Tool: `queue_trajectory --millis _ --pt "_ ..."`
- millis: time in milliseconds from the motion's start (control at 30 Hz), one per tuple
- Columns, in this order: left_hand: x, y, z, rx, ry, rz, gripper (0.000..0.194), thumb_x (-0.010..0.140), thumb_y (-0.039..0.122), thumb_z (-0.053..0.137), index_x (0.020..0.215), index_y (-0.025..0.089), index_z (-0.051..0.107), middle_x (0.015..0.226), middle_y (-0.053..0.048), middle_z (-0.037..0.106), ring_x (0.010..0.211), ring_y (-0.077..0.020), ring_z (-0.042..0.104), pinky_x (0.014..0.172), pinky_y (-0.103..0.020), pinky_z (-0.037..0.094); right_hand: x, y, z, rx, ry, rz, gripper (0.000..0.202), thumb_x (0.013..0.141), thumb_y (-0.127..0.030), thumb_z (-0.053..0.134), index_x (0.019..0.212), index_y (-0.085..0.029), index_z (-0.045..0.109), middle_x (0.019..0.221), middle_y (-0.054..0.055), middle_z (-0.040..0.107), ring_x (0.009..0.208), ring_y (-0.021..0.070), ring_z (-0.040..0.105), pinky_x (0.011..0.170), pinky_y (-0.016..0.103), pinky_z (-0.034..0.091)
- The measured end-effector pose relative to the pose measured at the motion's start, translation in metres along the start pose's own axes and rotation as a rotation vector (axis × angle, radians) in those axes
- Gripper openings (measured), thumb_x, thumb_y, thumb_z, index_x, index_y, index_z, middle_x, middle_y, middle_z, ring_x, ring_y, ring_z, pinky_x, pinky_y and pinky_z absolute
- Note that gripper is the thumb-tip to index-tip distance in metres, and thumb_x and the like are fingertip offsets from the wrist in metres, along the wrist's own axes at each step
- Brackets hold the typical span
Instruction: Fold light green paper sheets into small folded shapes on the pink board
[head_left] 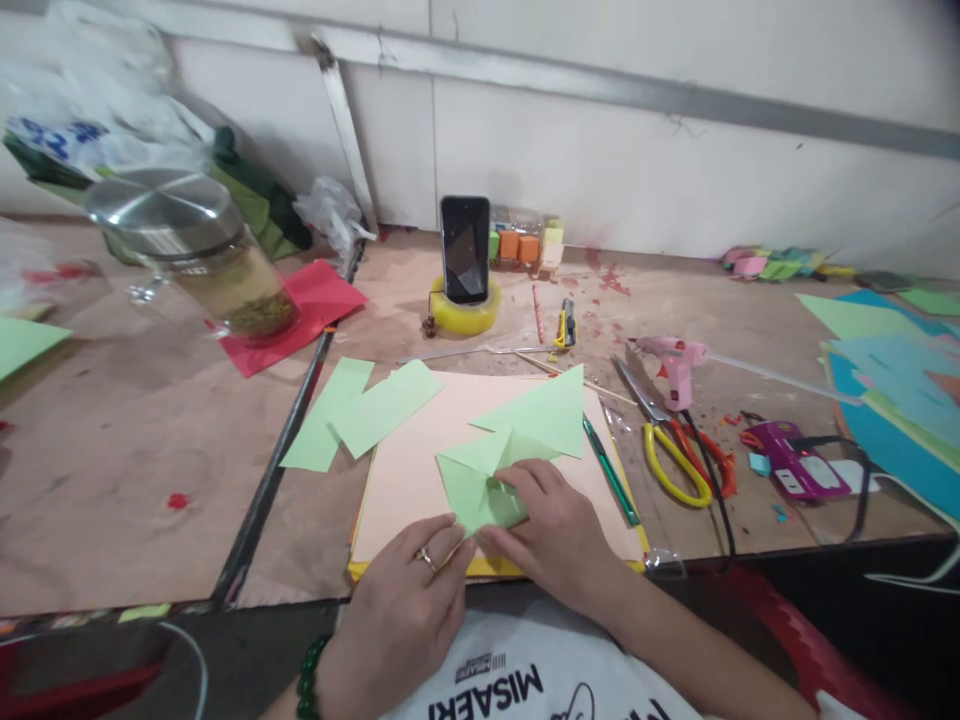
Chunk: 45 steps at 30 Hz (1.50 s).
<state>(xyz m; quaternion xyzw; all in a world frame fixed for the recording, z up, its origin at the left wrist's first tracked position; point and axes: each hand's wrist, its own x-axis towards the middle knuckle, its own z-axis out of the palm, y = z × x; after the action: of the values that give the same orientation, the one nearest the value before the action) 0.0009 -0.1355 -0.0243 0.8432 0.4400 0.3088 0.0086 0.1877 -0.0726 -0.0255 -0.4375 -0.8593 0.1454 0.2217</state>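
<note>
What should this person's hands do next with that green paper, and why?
Probably the right hand should press the curled part of the folded green paper flat: it appears to bulge up under those fingers rather than lie creased. The left hand has its fingertips at the paper's near corner, so it could steady the sheet meanwhile.

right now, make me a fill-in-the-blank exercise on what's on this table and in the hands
1. The left hand and the right hand touch folded paper coloured light ____.
2. A ring sits on a finger of the ____ hand.
3. The smartphone is propped upright by a roll of yellow ____.
4. The hot glue gun is coloured ____.

Missing words: green; left; tape; pink.
</note>
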Motion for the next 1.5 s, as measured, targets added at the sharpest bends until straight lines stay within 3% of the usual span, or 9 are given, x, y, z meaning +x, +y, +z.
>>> queue_trajectory --millis 67,133,433,800,867,967,1100,1267,1500 --pt "0.001 0.000 0.000 0.005 -0.002 -0.003 0.032 0.085 0.005 0.044 0.106 0.011 0.067 0.091 -0.011 0.069 0.090 -0.0236 0.063 0.074 -0.037 0.060 0.000 -0.003 -0.003 -0.010 -0.033 0.006 0.048 0.072 -0.027 0.073 0.114 -0.017 0.050 0.105 0.013 0.062 0.095 0.0278 0.058 0.077 0.041 0.055" --pt "0.001 0.001 0.000 0.012 -0.004 0.000 0.030 0.085 0.005 0.044 0.104 0.010 0.067 0.091 -0.012 0.069 0.090 -0.0236 0.062 0.074 -0.037 0.060 0.000 -0.005 -0.005 -0.020 -0.046 0.028 0.055 0.070 -0.025 0.074 0.117 -0.016 0.048 0.108 0.014 0.061 0.097 0.0295 0.057 0.080 0.045 0.054" --pt "0.001 0.000 -0.001 0.026 -0.018 0.014 0.026 0.085 0.004 0.044 0.099 0.008 0.067 0.090 -0.012 0.069 0.089 -0.0238 0.063 0.074 -0.037 0.061 -0.010 0.007 -0.015 0.020 -0.106 0.090 0.044 0.080 -0.012 0.051 0.123 -0.015 0.043 0.115 0.016 0.057 0.104 0.0304 0.053 0.085 0.051 0.052" --pt "-0.003 0.003 -0.005 0.113 -0.003 0.042 0.027 0.088 0.007 0.042 0.094 0.007 0.069 0.094 -0.014 0.072 0.093 -0.0255 0.067 0.074 -0.037 0.061 -0.018 0.026 -0.021 -0.018 -0.034 0.030 0.046 0.078 0.003 0.036 0.116 -0.020 0.050 0.111 0.010 0.063 0.102 0.0237 0.059 0.085 0.042 0.053" --pt "-0.004 0.004 -0.005 0.120 -0.007 0.045 0.028 0.089 0.008 0.042 0.094 0.007 0.069 0.094 -0.015 0.072 0.093 -0.0257 0.067 0.074 -0.037 0.061 -0.017 0.021 -0.022 -0.047 0.011 0.019 0.037 0.084 0.000 0.036 0.110 -0.020 0.053 0.105 0.009 0.065 0.097 0.0233 0.060 0.082 0.041 0.053" --pt "-0.004 0.005 -0.005 0.141 -0.005 0.053 0.028 0.089 0.009 0.042 0.094 0.007 0.070 0.095 -0.016 0.072 0.094 -0.0259 0.067 0.074 -0.037 0.060 -0.013 0.009 -0.018 -0.118 0.085 0.032 0.015 0.089 -0.019 0.051 0.103 -0.018 0.055 0.098 0.011 0.064 0.092 0.0268 0.059 0.077 0.043 0.052" --pt "-0.003 0.006 -0.005 0.170 -0.002 0.051 0.028 0.089 0.008 0.042 0.092 0.006 0.070 0.094 -0.016 0.072 0.092 -0.0261 0.068 0.073 -0.037 0.060 -0.008 -0.003 -0.010 -0.168 0.026 0.084 0.038 0.073 -0.033 0.074 0.101 -0.017 0.055 0.094 0.010 0.062 0.089 0.0290 0.058 0.074 0.043 0.052" --pt "-0.002 0.004 -0.006 0.150 -0.019 0.054 0.026 0.088 0.007 0.044 0.093 0.008 0.069 0.094 -0.015 0.072 0.093 -0.0254 0.068 0.075 -0.037 0.060 -0.008 0.008 -0.013 -0.054 -0.068 0.123 0.031 0.074 -0.014 0.063 0.103 -0.020 0.052 0.099 0.008 0.060 0.094 0.0262 0.057 0.078 0.043 0.053" --pt "0.002 0.005 -0.009 0.134 -0.010 0.057 0.026 0.091 0.008 0.041 0.091 0.010 0.066 0.094 -0.013 0.072 0.093 -0.0233 0.067 0.075 -0.035 0.059 -0.015 0.028 -0.031 0.201 -0.134 0.049 0.047 0.075 0.005 0.039 0.111 -0.023 0.050 0.108 0.007 0.060 0.105 0.0207 0.057 0.090 0.039 0.052"
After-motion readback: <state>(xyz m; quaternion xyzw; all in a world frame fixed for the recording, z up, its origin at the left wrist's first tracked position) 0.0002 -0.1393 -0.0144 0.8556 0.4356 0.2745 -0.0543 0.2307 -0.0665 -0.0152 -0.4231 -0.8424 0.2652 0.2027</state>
